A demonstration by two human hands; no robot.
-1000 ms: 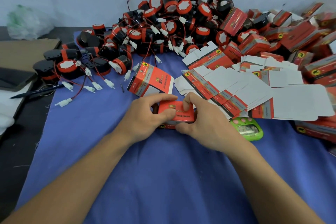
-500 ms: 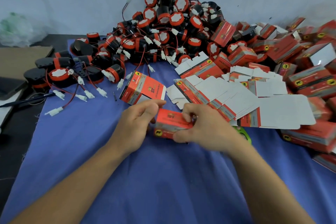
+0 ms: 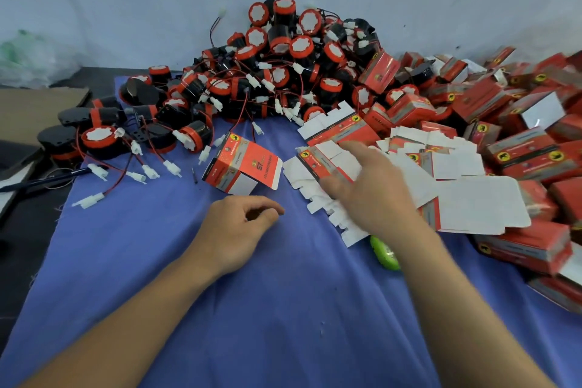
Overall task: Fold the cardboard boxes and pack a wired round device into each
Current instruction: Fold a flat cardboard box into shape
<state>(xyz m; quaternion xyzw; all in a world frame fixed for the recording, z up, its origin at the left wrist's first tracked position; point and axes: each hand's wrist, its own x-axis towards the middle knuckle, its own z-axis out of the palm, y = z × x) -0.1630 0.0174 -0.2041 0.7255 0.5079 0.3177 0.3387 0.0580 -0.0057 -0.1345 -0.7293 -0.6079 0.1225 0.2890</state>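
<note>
A heap of black and red round wired devices (image 3: pixel 283 72) with white plugs lies at the back of the blue cloth (image 3: pixel 252 309). One folded red box (image 3: pixel 242 165) stands open in front of the heap. Flat unfolded red and white boxes (image 3: pixel 441 167) fan out at centre right. My right hand (image 3: pixel 368 192) lies over the near end of that fan, fingers spread and straight, touching the flat boxes. My left hand (image 3: pixel 242 227) rests on the cloth below the folded box, fingers loosely curled, holding nothing.
Closed red boxes (image 3: pixel 519 135) are piled along the right side. A green object (image 3: pixel 385 253) peeks out beside my right wrist. A pen (image 3: pixel 41 181) and brown cardboard (image 3: pixel 34 110) lie at the left, off the cloth. A pale wall stands behind.
The red box that both hands held is gone from them. My right hand has moved up and right onto the flat boxes. My left hand has drawn back, empty.
</note>
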